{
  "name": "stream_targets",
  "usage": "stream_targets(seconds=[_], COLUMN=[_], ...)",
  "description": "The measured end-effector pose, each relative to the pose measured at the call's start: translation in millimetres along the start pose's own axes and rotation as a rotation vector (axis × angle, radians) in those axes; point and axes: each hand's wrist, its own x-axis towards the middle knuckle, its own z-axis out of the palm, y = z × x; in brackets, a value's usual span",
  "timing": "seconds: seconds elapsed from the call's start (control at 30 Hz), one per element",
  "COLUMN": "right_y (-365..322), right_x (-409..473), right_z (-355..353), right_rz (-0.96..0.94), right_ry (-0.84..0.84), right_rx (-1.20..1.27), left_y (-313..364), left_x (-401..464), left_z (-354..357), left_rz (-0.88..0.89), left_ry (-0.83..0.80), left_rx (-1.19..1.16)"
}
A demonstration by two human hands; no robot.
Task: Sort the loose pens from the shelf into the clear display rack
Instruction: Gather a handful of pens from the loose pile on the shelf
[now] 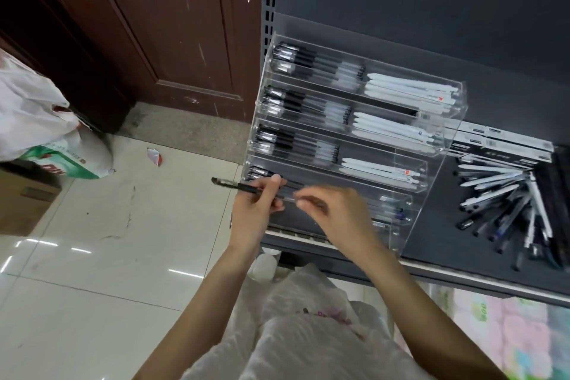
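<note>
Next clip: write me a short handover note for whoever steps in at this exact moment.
Left hand grips a black pen at the left end of the clear rack's lowest tier. Right hand pinches the same pen's other end.
Done: upper three tiers hold black pens on the left and white pens on the right.
Left: seat this pen, then sort the loose pile on the shelf, right of the rack.
</note>
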Motion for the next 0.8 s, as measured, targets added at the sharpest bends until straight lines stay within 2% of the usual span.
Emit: stream_targets(seconds=[0.03,0.07,0.13,0.17,0.2,0.27,0.43,0.6,0.8], right_y=[3,10,27,37,46,60,60,49,36], right_x=[-3,-6,-10,-13,-15,-19,-9,10,18], right_z=[-2,-5,-13,-17,-20,-23,-9,2,19], right_rz=[0.019,0.043,0.098,0.119,0.125,0.136,0.061,-0.011,-0.055], right_ry=[0.047,0.104,0.233,0.297,0.348,0.395,0.383,0.362,0.318], right_rx=[0.029,0.061,0.083,0.053,0.004,-0.104,-0.369,-0.523,-0.533], left_y=[2,2,-3,-5,-6,-10,-8,-8,-5], left_x=[1,3,9,12,15,23,21,20,22], left_z=[4,7,5,1,-3,-12,-16,-20,-25], left_rz=[0.05,0.166,0.511,0.636,0.675,0.685,0.536,0.578,0.582], left_ry=[-0.034,-0.056,-0.036,-0.011,-0.012,-0.005,-0.135,-0.154,-0.203], left_rx=[0.064,0.252,0.888,1.093,1.199,1.344,1.683,1.784,1.864])
